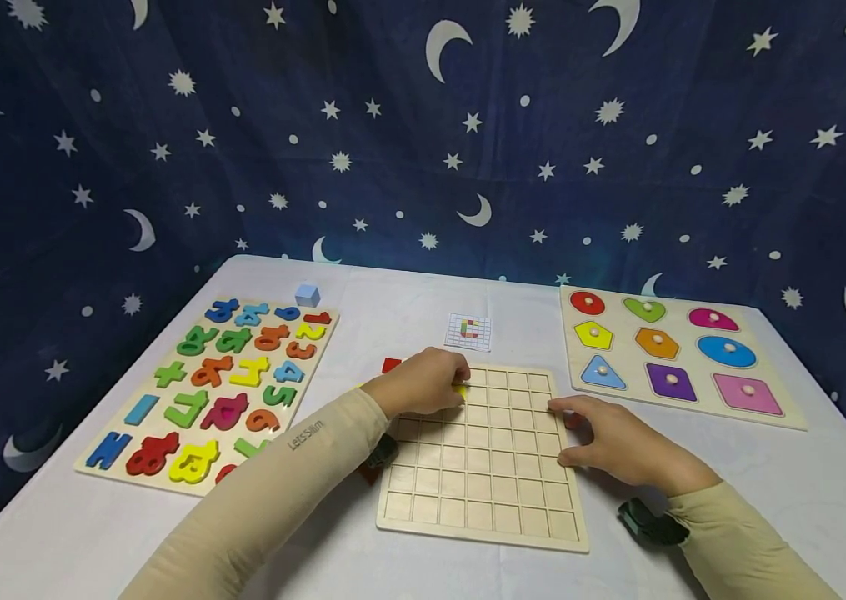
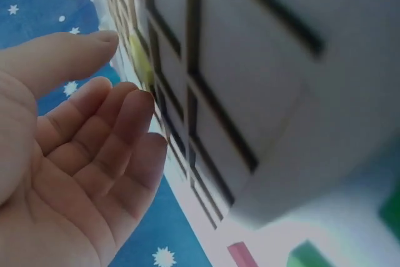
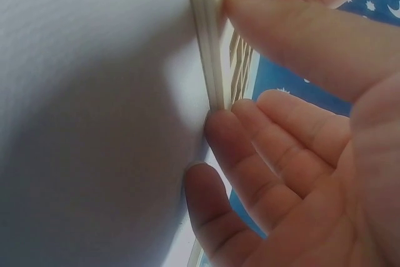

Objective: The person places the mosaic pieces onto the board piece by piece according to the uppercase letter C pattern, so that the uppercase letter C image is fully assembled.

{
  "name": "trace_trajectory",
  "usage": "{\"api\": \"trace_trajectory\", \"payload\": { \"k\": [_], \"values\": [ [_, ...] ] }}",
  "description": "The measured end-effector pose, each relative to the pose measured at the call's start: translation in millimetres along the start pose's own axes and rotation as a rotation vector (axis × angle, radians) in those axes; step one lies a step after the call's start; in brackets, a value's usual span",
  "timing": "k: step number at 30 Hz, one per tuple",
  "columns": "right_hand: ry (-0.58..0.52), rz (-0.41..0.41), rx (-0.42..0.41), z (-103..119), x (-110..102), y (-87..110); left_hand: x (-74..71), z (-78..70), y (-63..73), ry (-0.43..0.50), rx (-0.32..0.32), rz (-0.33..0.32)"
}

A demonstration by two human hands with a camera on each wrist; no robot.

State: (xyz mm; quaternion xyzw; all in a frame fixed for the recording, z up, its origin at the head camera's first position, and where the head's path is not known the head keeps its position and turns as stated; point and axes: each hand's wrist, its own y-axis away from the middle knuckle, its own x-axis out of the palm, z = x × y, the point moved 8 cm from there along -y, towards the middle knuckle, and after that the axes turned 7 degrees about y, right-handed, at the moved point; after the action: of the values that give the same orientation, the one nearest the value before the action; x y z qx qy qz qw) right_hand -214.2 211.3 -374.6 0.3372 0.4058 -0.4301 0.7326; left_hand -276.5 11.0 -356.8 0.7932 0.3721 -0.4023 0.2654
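Observation:
A pale wooden grid board [image 1: 478, 533] lies on the table between my hands. My left hand [image 1: 426, 383] reaches over its far left part, fingertips right at a yellow tile [image 1: 461, 390]. In the left wrist view the yellow tile [image 2: 141, 60] lies flat against the grid, with thumb and fingers apart on either side of it. My right hand [image 1: 621, 442] touches the board's right edge with thumb and fingertips spread along it. The right wrist view shows the thumb at the board's rim [image 3: 212, 48]. Behind the board lies a small pattern card [image 1: 468, 332].
At left is a board of coloured letters and numbers [image 1: 117, 479], with a light blue cube [image 1: 307, 295] behind it. A board of knobbed shapes [image 1: 693, 400] lies at right. A red block [image 1: 391, 364] shows beside the grid board, and my left forearm hides other blocks there.

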Motion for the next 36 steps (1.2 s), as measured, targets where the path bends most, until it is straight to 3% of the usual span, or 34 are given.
{"api": "trace_trajectory", "payload": {
  "k": [9, 21, 29, 36],
  "values": [
    [0.001, 0.009, 0.007, 1, 0, -0.8, -18.1, 8.2, 18.2, 0.099, 0.017, -0.022],
    [0.001, 0.002, 0.001, 0, 1, -0.4, -46.5, 38.1, 48.9, 0.163, -0.012, -0.118],
    [0.008, -0.002, -0.003, 0, 0, -1.0, -55.3, 69.0, 63.4, 0.152, -0.093, -0.147],
    [0.004, 0.003, -0.002, -1, 0, -0.7, -54.6, 85.2, 64.2, 0.176, -0.171, -0.141]
  ]
}}
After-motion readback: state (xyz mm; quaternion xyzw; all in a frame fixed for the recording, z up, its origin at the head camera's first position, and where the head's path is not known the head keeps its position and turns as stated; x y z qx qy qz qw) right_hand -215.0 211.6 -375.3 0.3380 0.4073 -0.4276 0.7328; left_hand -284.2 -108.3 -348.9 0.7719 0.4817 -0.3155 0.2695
